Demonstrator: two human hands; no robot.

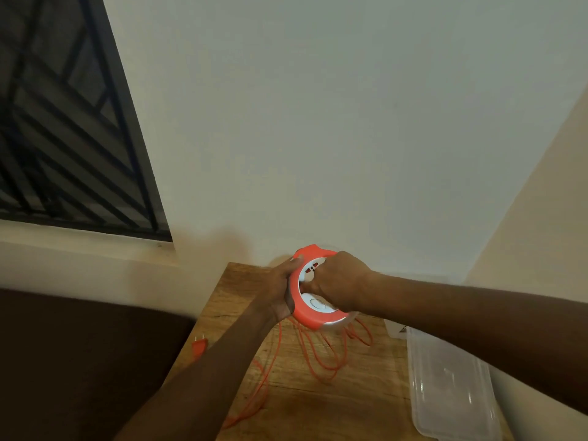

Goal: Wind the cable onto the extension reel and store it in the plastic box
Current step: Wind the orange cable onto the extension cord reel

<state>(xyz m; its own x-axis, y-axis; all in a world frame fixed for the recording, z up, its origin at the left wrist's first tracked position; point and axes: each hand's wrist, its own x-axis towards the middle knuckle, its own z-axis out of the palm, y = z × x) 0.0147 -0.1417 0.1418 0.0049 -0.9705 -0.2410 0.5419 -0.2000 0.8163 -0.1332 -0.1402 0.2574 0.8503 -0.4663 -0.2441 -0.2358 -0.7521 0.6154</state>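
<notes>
- The reel [313, 289], orange-rimmed with a white face, is held up above the far end of the table [318, 405], tilted so its face turns toward the camera.
- The left hand [280, 289] grasps the reel by its left rim, fingers wrapped around the orange edge.
- The right hand [337, 281] lies over the reel's white face, fingers curled down onto its middle; whether they grip a knob there is hidden by the hand itself.
- Dark socket slots show on the reel's face just left of the right hand.
- The cable [318, 354], thin and orange, hangs from the reel's lower edge and lies in loose loops on the table below it, with one strand trailing toward the table's near edge.
- The plug [199, 346], orange with two prongs, lies at the table's left edge, below and left of the reel.
- The box [451, 383], clear plastic, sits on the table's right side, below and right of the reel, apart from the cable loops.
- A barred window [63, 122] is in the wall up and left of the reel.
</notes>
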